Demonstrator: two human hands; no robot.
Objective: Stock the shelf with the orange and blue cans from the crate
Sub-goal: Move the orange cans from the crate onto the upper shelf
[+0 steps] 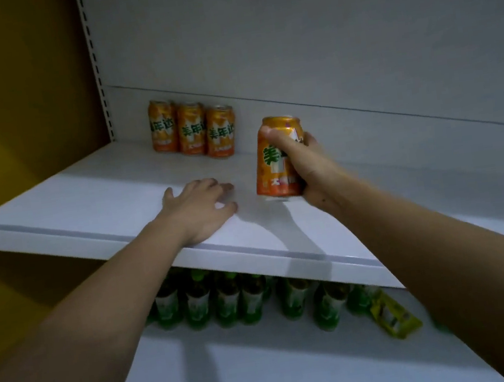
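Three orange cans stand in a row at the back left of the white shelf, against the back panel. My right hand grips a fourth orange can from its right side, upright, its base just above or on the shelf surface to the right of the row. My left hand lies flat, palm down, on the shelf near its front edge, fingers spread, holding nothing. No blue can and no crate are in view.
On the shelf below stand several green bottles and a yellow packet lying on its side. A slotted upright and a yellow-brown wall bound the shelf on the left.
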